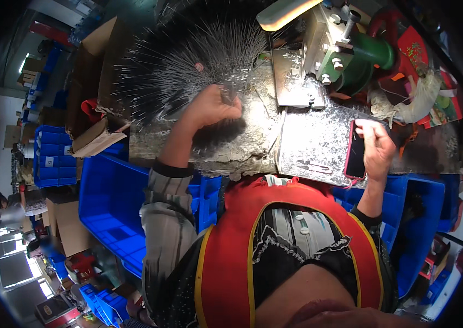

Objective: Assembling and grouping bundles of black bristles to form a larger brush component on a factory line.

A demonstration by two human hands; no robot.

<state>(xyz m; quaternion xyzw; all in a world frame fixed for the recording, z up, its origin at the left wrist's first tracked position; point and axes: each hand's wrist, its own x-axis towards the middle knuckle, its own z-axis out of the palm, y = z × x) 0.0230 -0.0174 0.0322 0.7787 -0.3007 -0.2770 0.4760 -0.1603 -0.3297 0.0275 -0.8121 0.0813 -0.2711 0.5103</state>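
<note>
Bristling at left on the desk (pixel 261 128), wires (pixel 188 74) look light, stiff, slippery, best pinched mid-length; beside them, the left hand (pixel 213 106) curls its fingers inward, any hold unclear; the phone (pixel 356 156) touches the right hand (pixel 378 148), fingers loosely parted.

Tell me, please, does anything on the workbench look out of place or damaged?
Yes. A red-edged phone lies by the right hand on a speckled work surface, which seems odd near the green machine. Also, the workbench's front edge looks rough and uneven, perhaps worn.
</note>
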